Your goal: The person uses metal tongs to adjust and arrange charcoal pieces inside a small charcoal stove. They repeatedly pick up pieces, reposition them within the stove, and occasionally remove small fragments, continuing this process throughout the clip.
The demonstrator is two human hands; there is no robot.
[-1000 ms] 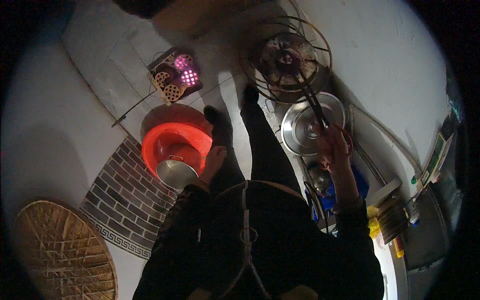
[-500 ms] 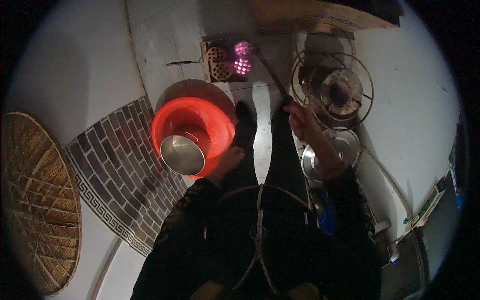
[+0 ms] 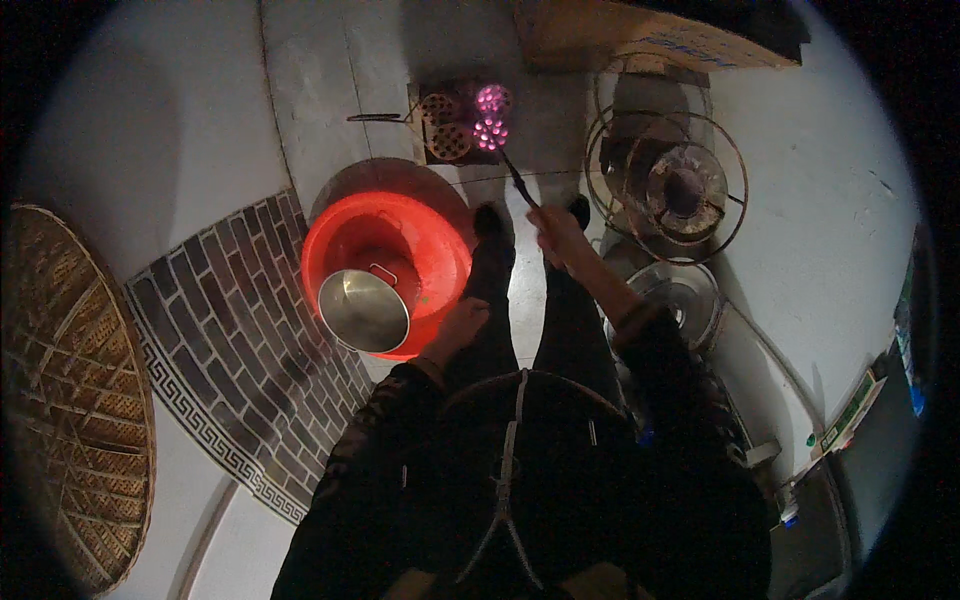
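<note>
My right hand (image 3: 555, 235) grips long dark metal tongs (image 3: 517, 178) angled up to a pink-glowing perforated briquette (image 3: 490, 134). A second glowing briquette (image 3: 492, 98) lies behind it, beside two pale, unlit perforated briquettes (image 3: 449, 142) on a dark tray (image 3: 430, 158) with a wire handle. My left hand (image 3: 463, 322) is loosely closed against my left thigh, nothing visible in it. To its left stands a red plastic basin (image 3: 442, 245) with a steel pot (image 3: 360, 308) in it.
A round stove (image 3: 685, 192) with wire rings stands right, near a steel lid (image 3: 700, 300). A cardboard box (image 3: 640, 35) lies at the back. A woven bamboo tray (image 3: 80, 400) is at far left, by a grey brick-patterned strip (image 3: 230, 320).
My right hand and tongs swung left from the round stove to the glowing briquettes, the tips now lower on the nearer one. The view shifted, putting the stove and basin further right.
</note>
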